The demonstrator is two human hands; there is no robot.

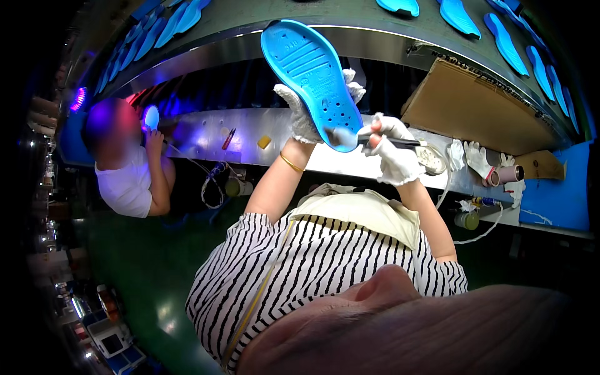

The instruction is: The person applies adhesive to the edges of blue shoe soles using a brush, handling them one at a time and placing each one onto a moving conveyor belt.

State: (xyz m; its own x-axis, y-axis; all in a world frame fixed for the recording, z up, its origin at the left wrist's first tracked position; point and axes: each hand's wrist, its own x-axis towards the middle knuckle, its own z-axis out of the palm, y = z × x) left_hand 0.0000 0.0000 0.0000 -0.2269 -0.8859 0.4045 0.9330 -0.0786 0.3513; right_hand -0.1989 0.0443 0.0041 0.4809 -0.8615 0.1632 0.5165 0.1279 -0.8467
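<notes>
My left hand [300, 119], in a white knit glove, is closed around the edges of a bright blue shoe sole [306, 69]. The sole is tilted up over the bench, with grooves at its far end and small holes toward the near end. In my right hand [399, 159], gloved with bare fingertips showing, is a brush [405, 143] with a dark handle. Its blurred bristle end lies over the sole's near end; whether it touches is hard to tell. Just right of that hand sits a pale round piece [431, 159] beside a looping white hose [445, 187].
More blue soles [459, 17] lie on the conveyor belt [275, 9] beyond the metal bench [206, 125]. A cardboard sheet [469, 103] leans at the right, near spare gloves [478, 159] and a spool [509, 174]. A co-worker [128, 181] sits at the left, holding a sole.
</notes>
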